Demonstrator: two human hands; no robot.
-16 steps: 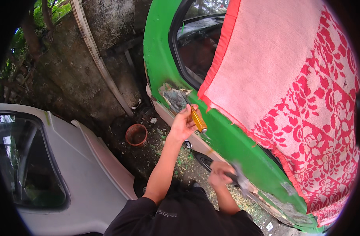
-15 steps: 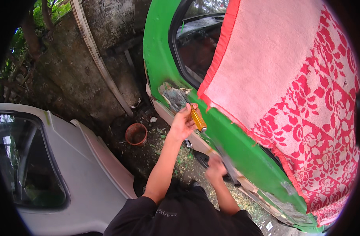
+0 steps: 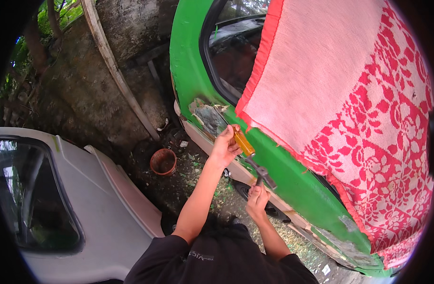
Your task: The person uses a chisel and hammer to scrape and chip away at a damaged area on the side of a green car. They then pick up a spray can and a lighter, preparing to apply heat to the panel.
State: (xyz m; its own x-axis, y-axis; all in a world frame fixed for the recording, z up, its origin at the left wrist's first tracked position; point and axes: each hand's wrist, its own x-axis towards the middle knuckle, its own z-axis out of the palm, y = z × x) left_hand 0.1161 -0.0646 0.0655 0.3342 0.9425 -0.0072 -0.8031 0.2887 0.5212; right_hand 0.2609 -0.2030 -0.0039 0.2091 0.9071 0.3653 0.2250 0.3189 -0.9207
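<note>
My left hand (image 3: 225, 147) is wrapped round the amber handle of a screwdriver (image 3: 244, 141), whose shaft angles up-left into a patch of chipped, flaking filler (image 3: 205, 116) on the green car body (image 3: 293, 187). Below it, my right hand (image 3: 257, 199) grips a hammer (image 3: 262, 174) by its dark handle; the hammer's head is at the butt of the screwdriver handle, and I cannot tell whether they touch. Both hands are closed on their tools.
A pink-and-red floral cloth (image 3: 321, 71) drapes over the green car. At left stands a grey car (image 3: 98, 203). A terracotta-coloured bucket (image 3: 163, 161) sits on the littered ground by a stained wall (image 3: 89, 94), where a long plank (image 3: 117, 71) leans.
The hammer and my right hand have moved up and left, toward the screwdriver's butt. My left hand and the screwdriver have shifted only slightly.
</note>
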